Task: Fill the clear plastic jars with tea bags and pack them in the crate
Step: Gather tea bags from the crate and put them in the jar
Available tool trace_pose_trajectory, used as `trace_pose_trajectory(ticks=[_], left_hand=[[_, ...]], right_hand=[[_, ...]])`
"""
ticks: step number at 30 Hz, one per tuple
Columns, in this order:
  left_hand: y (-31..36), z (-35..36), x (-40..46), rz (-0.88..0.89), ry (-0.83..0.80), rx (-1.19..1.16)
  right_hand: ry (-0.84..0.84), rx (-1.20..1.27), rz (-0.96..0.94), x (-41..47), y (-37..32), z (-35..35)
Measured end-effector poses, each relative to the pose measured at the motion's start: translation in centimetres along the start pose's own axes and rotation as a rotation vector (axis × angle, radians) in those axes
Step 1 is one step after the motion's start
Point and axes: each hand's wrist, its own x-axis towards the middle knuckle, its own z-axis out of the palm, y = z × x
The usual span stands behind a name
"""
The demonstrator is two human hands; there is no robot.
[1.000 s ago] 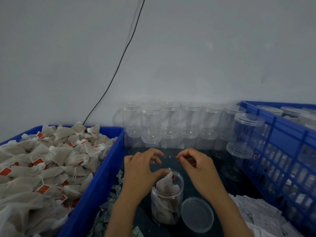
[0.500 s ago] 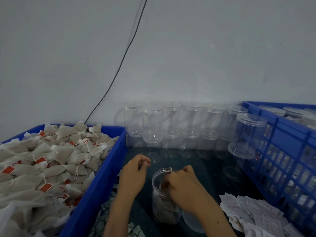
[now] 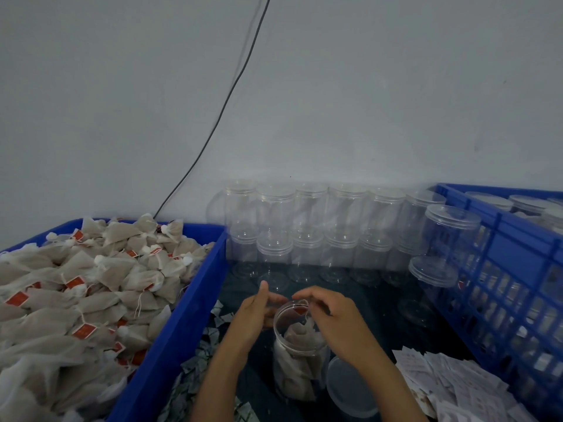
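Lying nearest at the bottom, a loose clear lid (image 3: 350, 388) is being left flat on the dark work surface (image 3: 380, 318), just beside the right of the open jar (image 3: 300, 351). White paper slips (image 3: 457, 382) are being kept in a heap to the right of it, and smaller scraps (image 3: 195, 370) are being crowded against the wall of the blue bin (image 3: 179, 324) on the left. The open jar is being stood upright between the two forearms, partly filled with tea bags (image 3: 297, 339). At its rim, a thin string (image 3: 305, 312) with a red tag is being pinched by the curled fingers of the right hand (image 3: 332, 318), with the bag hanging inside the mouth. The left hand (image 3: 256, 315) is being held against the jar's left side with fingers relaxed and spread and the thumb raised; whether the wall is actually being touched cannot be told. The blue bin is being heaped with loose tea bags (image 3: 91, 287), many with red tags. Farther back, empty lidded jars (image 3: 307, 233) are being stacked two high along the wall (image 3: 365, 102). On the right, a slatted blue crate (image 3: 499, 269) is being filled with closed jars (image 3: 530, 205), and two more lidded jars (image 3: 447, 239) are being stacked just beside it. A dark cable (image 3: 225, 102) is being run down the wall behind the bin.
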Motion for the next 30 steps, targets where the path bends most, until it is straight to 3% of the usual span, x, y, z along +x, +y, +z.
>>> trace_pose_trajectory(ticks=[8,20,23,27,30], left_hand=[[0.8,0.4,-0.5,0.035,-0.050,-0.093],[1.5,0.2,-1.2,0.275,-0.062,-0.027],[1.6,0.3,-1.2,0.299,-0.022,-0.007],[1.7,-0.2,-1.2,0.302,0.025,-0.023],[1.8,-1.3,-1.2,0.265,0.093,-0.028]], right_hand=[[0.059,0.194,0.015,0.5,-0.3,-0.2],[0.121,0.149,-0.116,0.1,-0.4,-0.8],[0.135,0.020,-0.193,-0.4,-0.9,-0.9],[-0.025,-0.565,-0.370,-0.8,-1.6,-0.8],[-0.146,-0.824,-0.368,-1.1,-2.3,-0.2]])
